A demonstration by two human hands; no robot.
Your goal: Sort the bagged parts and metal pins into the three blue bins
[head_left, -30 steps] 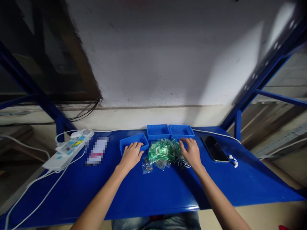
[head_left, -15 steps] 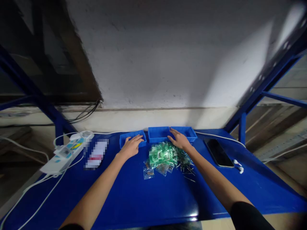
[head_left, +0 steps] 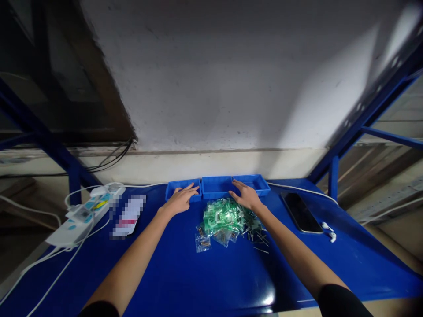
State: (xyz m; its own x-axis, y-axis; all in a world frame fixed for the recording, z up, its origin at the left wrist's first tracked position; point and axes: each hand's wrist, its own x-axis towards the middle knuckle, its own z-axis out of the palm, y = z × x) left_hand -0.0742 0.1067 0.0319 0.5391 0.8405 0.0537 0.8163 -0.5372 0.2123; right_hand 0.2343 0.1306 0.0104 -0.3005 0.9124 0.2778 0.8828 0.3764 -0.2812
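Note:
Three blue plastic bins stand in a row by the wall: a left bin (head_left: 170,190), a middle bin (head_left: 216,188) and a right bin (head_left: 254,181). My left hand (head_left: 178,200) rests at the left bin's near side, fingers stretched over its rim. At the join of the middle and right bins lies my right hand (head_left: 245,195), its fingers spread and thumb apart. Neither hand encloses anything. Between them, just before the bins, sits a pile of small clear and green packets (head_left: 221,218). Thin metal pins (head_left: 259,237) are scattered to its right, partly behind my right forearm.
On the blue table (head_left: 198,281), a white power strip (head_left: 84,215) with cables and a phone with a blurred screen (head_left: 128,215) lie left. A dark phone (head_left: 302,212) and white earbuds (head_left: 328,231) lie right. Blue frame posts (head_left: 333,176) flank the table.
The left bin has straightened from a slight tilt and now lines up closely beside the middle bin. Both hands stay at the bins; the view has shifted a little.

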